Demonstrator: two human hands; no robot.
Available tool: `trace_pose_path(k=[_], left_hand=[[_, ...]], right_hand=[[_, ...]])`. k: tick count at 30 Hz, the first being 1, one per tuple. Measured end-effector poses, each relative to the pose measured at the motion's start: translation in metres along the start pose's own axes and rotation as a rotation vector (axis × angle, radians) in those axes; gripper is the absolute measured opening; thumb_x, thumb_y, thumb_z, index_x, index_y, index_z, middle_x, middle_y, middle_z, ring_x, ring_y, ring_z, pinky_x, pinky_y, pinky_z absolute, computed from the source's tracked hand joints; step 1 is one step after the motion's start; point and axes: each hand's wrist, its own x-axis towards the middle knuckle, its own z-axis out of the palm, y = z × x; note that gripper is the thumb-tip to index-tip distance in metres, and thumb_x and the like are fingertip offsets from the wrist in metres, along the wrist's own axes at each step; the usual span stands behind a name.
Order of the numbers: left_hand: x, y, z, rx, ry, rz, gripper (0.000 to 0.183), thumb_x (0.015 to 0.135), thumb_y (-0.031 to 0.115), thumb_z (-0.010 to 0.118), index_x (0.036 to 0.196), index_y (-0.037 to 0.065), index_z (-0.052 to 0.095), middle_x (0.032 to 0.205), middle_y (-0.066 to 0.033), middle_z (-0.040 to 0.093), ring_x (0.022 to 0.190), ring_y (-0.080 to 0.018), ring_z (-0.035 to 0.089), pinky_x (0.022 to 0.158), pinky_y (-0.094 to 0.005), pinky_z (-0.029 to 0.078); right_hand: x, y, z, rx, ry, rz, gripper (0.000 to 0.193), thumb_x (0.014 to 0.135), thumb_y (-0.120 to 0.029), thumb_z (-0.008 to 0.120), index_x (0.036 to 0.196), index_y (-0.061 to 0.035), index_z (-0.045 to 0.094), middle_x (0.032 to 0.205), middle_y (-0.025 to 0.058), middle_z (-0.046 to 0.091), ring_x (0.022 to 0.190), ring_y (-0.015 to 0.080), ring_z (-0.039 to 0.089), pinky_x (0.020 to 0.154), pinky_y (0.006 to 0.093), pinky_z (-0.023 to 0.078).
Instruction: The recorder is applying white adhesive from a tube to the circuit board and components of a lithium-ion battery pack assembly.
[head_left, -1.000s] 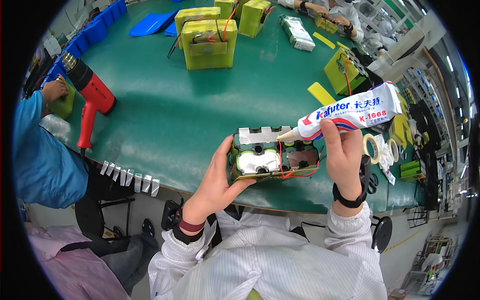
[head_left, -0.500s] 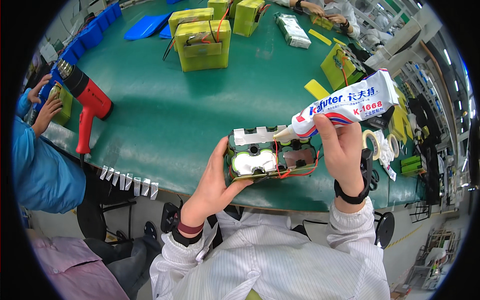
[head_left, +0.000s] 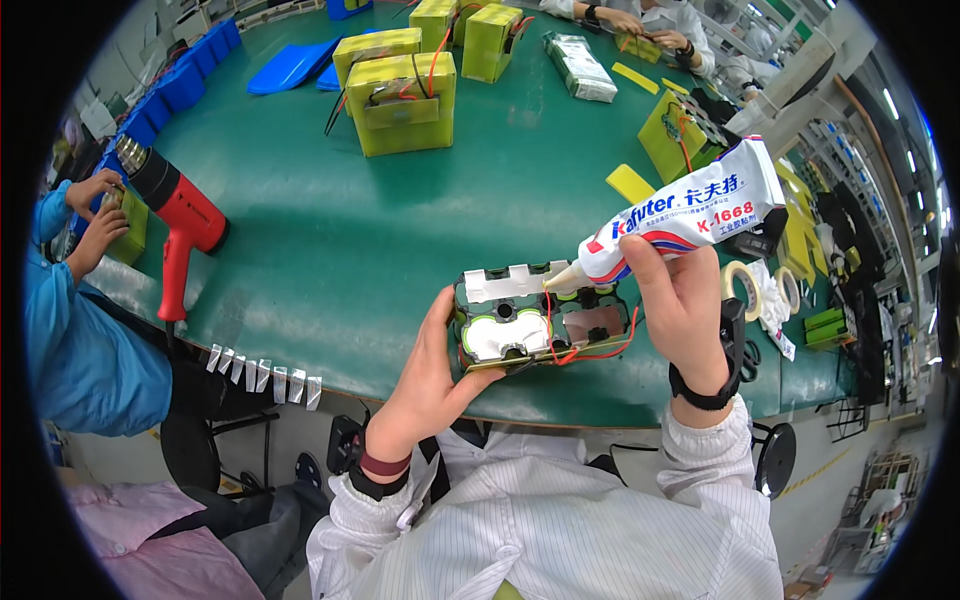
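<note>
My left hand (head_left: 424,375) is closed round the left end of a battery pack (head_left: 508,337), thumb along its near side. The pack stands on the green table with its top uncovered, showing metal strips, white pads and green-rimmed cells in a black holder. A red wire (head_left: 602,353) loops along its right side. In my right hand (head_left: 682,310) is a white glue tube (head_left: 690,210) with red and blue stripes, pinched between thumb and fingers. Its tapered nozzle (head_left: 566,278) points down-left, the tip at the red wire by the pack's far strip.
A red heat gun (head_left: 180,225) lies at the left, beside a co-worker's hands (head_left: 98,220). Silvery tape pieces (head_left: 262,376) hang from the near edge. Yellow-wrapped packs (head_left: 402,105) stand farther back. Tape rolls (head_left: 741,290) and scissors (head_left: 749,360) lie at the right.
The nozzle tip has shifted slightly left and down along the red wire. My left hand still steadies the pack. The whole view has shifted a little.
</note>
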Motion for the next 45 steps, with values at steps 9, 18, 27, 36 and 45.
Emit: trace_pose_path(k=[9, 18, 27, 36, 45], left_hand=[[0.0002, 0.0002, 0.0007, -0.006, 0.006, 0.026, 0.086, 0.079, 0.019, 0.071, 0.139, -0.008, 0.017, 0.134, -0.0282, 0.037, 0.123, -0.0381, 0.041, 0.104, -0.0419, 0.033], [-0.0007, 0.0006, 0.0003, -0.001, 0.002, 0.011, 0.086, 0.080, 0.020, 0.071, 0.140, -0.008, 0.016, 0.134, -0.0283, 0.036, 0.123, -0.0382, 0.041, 0.104, -0.0424, 0.033], [-0.0009, -0.0004, 0.0001, 0.010, 0.001, 0.026, 0.087, 0.080, 0.022, 0.071, 0.140, -0.008, 0.015, 0.135, -0.0284, 0.035, 0.124, -0.0384, 0.040, 0.104, -0.0425, 0.032], [-0.0003, 0.0003, -0.0002, 0.003, -0.003, 0.027, 0.087, 0.080, 0.022, 0.071, 0.140, -0.008, 0.015, 0.135, -0.0280, 0.035, 0.124, -0.0378, 0.040, 0.104, -0.0423, 0.032], [-0.0007, 0.0002, 0.0006, -0.006, -0.005, 0.017, 0.087, 0.080, 0.021, 0.071, 0.140, -0.008, 0.015, 0.135, -0.0279, 0.035, 0.125, -0.0377, 0.039, 0.105, -0.0422, 0.032]], right_hand=[[0.0007, 0.0010, -0.0008, 0.004, -0.005, -0.053, 0.014, 0.086, -0.010, 0.063, 0.089, 0.0025, 0.064, 0.080, 0.0117, 0.067, 0.071, 0.0221, 0.064, 0.065, 0.0300, 0.046], [0.0016, 0.0012, -0.0013, 0.003, -0.004, -0.049, 0.014, 0.085, -0.011, 0.064, 0.090, 0.0022, 0.065, 0.082, 0.0120, 0.068, 0.072, 0.0227, 0.064, 0.066, 0.0305, 0.047], [0.0017, -0.0016, -0.0014, -0.004, -0.048, 0.001, 0.013, 0.085, -0.010, 0.064, 0.089, 0.0018, 0.065, 0.081, 0.0118, 0.068, 0.072, 0.0226, 0.064, 0.065, 0.0303, 0.047], [0.0021, 0.0072, 0.0008, 0.044, 0.008, -0.017, 0.015, 0.087, -0.012, 0.063, 0.089, 0.0024, 0.065, 0.079, 0.0110, 0.067, 0.071, 0.0208, 0.063, 0.065, 0.0297, 0.047], [0.0009, 0.0029, 0.0013, 0.082, -0.006, 0.017, 0.013, 0.087, -0.011, 0.062, 0.088, 0.0021, 0.065, 0.079, 0.0112, 0.067, 0.071, 0.0205, 0.064, 0.066, 0.0299, 0.047]])
